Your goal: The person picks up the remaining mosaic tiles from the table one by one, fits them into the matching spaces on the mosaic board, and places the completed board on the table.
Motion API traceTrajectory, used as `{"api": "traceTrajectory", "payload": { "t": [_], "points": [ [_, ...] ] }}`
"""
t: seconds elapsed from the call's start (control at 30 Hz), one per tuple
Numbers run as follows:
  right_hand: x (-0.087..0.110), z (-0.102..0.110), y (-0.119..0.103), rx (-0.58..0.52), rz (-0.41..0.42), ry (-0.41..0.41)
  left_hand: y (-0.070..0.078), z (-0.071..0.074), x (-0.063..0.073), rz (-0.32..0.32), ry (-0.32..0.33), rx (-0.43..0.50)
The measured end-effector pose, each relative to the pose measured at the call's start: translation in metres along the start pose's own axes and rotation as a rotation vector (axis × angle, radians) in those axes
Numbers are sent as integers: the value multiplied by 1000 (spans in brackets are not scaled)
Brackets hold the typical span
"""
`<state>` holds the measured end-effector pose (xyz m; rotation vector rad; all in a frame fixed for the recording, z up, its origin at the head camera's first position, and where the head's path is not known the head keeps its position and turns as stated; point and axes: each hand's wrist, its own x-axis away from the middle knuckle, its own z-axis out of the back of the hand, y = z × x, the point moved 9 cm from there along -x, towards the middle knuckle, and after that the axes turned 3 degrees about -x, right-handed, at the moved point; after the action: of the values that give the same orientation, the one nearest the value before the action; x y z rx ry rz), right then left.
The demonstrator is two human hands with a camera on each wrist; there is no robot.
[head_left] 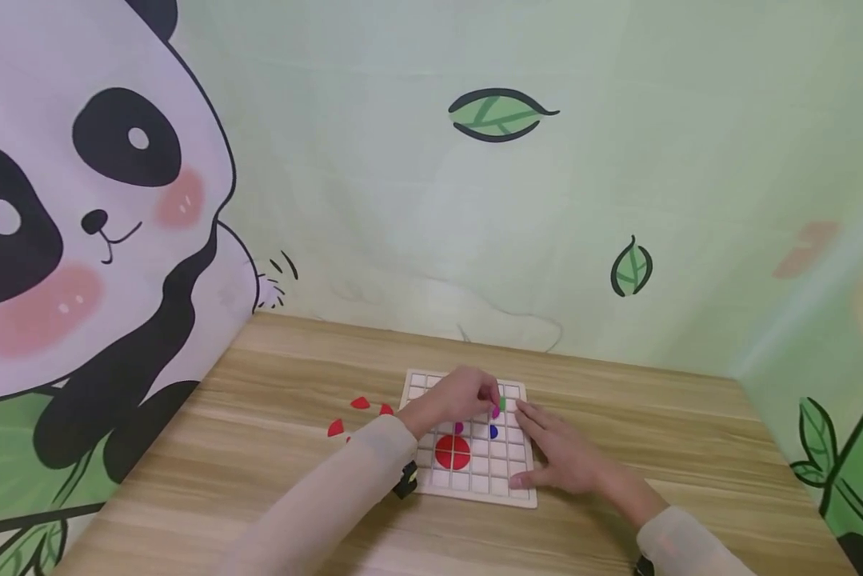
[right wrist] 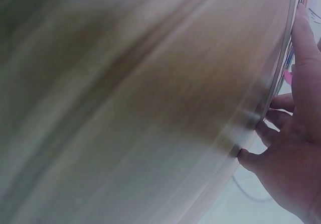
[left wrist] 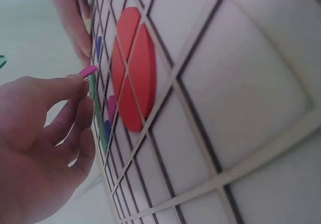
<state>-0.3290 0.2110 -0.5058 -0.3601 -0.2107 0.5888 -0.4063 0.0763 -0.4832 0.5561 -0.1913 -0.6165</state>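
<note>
A white gridded board (head_left: 477, 498) lies on the wooden table. My left hand (head_left: 467, 390) is over its upper part, pinching a small magenta piece (left wrist: 89, 72) between thumb and forefinger. Along the board's right edge rests my right hand (head_left: 566, 460), fingers spread, thumb on the lower right cells. Several red pieces form a circle (head_left: 453, 453) across adjoining cells. Also on the grid are another magenta piece (head_left: 459, 429), a blue piece (head_left: 493, 432) and a green piece (head_left: 503, 404) close to the left fingertips. The left hand and forearm cover part of the board's upper left.
Loose red pieces (head_left: 360, 402) lie on the table (head_left: 273, 448) left of the board, partly behind the left forearm. Behind the table hangs a pale green backdrop (head_left: 373, 160) printed with a panda and leaves.
</note>
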Motion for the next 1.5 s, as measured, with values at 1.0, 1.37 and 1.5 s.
{"api": "traceTrajectory", "payload": {
  "t": [1.0,1.37,1.5],
  "points": [
    [1,0,-3,-15,22,8,6,-10,-1,46,-59,-71],
    [1,0,-2,-8,17,17,4,-9,1,58,-59,-64],
    [1,0,-2,-2,22,15,3,-5,7,70,-62,-11]
  ]
}}
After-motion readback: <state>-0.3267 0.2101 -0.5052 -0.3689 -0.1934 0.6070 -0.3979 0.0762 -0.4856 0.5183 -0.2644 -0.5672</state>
